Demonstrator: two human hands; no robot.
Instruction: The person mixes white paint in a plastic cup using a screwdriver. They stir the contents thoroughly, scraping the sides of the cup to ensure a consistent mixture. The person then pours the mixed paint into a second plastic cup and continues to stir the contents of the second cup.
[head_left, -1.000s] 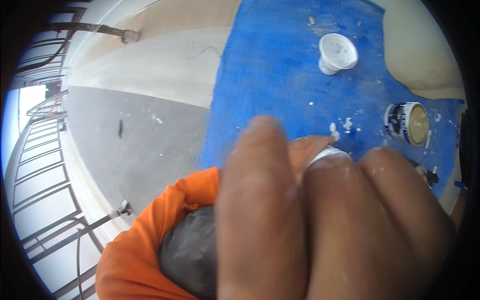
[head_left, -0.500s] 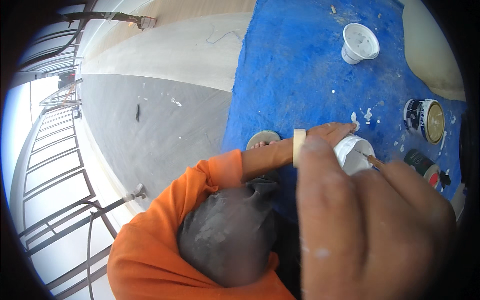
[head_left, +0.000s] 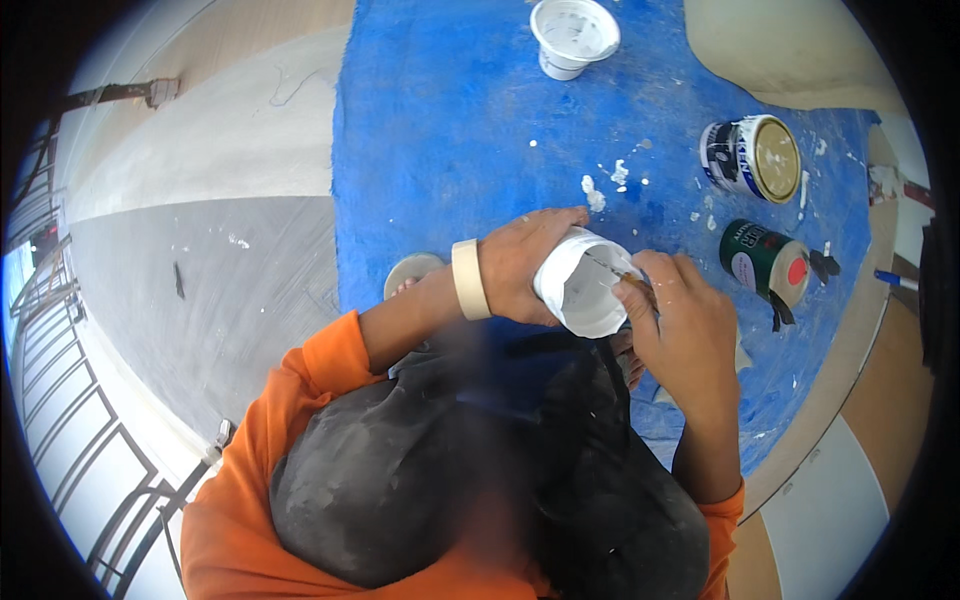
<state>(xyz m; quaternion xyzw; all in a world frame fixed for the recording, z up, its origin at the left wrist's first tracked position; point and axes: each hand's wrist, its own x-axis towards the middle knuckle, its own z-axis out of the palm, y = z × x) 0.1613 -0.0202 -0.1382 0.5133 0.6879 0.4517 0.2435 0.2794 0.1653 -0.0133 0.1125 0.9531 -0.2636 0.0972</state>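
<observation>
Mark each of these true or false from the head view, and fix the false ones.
1. The left hand holds a white cup. True.
2. The right hand is empty. False: its grip is on a thin tool reaching into that cup.
3. A roll of tape sits around the left wrist. True.
4. The green can stands upright. False: it lies on its side on the blue sheet.
5. The second white cup lies beside the green can. False: it stands apart, at the sheet's far end.
</observation>
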